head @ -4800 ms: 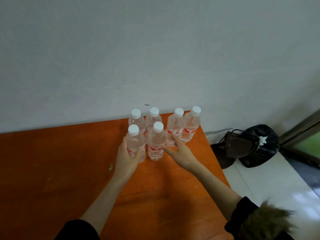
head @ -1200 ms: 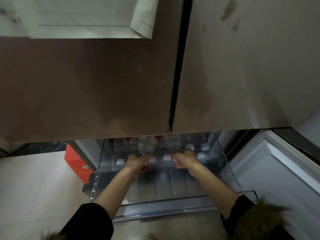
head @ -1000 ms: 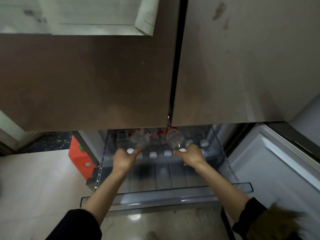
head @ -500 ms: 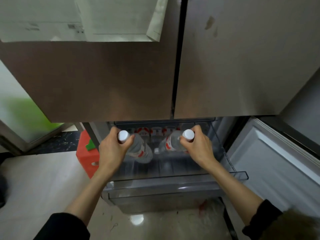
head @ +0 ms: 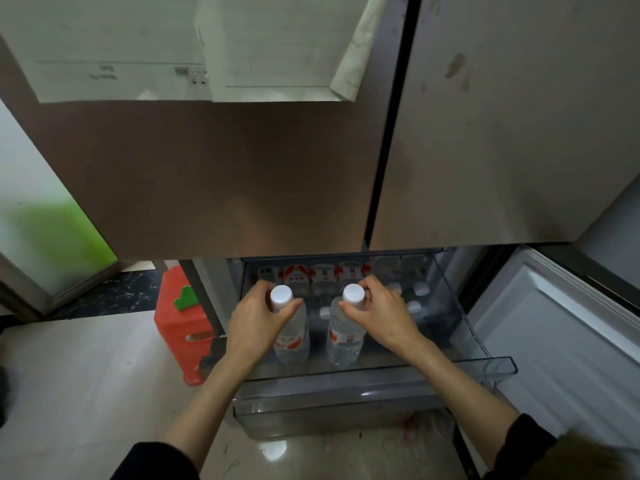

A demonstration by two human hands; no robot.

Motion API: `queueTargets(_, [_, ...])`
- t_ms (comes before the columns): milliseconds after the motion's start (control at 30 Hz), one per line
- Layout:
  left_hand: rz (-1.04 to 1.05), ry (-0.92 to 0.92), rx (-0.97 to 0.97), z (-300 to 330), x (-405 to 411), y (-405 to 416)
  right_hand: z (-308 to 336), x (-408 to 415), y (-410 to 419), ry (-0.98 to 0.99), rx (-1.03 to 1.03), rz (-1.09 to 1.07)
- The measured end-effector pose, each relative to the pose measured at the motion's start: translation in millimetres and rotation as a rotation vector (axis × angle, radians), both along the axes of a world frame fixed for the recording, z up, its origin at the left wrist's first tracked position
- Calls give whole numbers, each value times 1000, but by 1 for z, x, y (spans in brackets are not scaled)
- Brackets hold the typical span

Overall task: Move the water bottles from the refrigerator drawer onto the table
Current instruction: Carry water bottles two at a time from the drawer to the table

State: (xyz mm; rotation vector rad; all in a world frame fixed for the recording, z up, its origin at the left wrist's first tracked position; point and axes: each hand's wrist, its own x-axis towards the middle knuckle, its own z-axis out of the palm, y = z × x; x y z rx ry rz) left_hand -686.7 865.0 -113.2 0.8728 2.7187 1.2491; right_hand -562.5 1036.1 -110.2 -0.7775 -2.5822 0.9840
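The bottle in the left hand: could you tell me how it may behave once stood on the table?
The bottle looks full, so probably heavy for its size. Tall and narrow, it may tip if nudged. Held by the left hand near the cap, it might swing.

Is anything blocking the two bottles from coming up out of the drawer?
Nothing visible: each hand, left and right, already holds a clear white-capped water bottle upright above the clear plastic drawer.
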Motion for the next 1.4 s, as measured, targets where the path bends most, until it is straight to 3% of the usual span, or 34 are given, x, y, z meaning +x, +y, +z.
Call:
queueTargets(100, [-69,-69,-28,-16,-4,9,-9,-1,5,-8,-64,30])
queueTargets(300, [-346,-399,40,-37,-7,0,-40,4,6,-46,-411,157])
queueTargets(467, [-479,-507,-43,-39,-19,-5,-49,-6,4,-31,-465,112])
queueTargets(600, [-450,-435,-57,-43,-22,-1,-52,-16,-2,-50,-470,67])
queueTargets(833, [-356,-236,-4,-41,-15,0,-45,-16,-12,-88,-248,37])
queueTargets(1133, [-356,-129,66,5,-11,-22,-4,20,-27,72,-184,1])
queueTargets(1400, [-273,-55,244,81,27,-55,74,43,-46,383,-231,50])
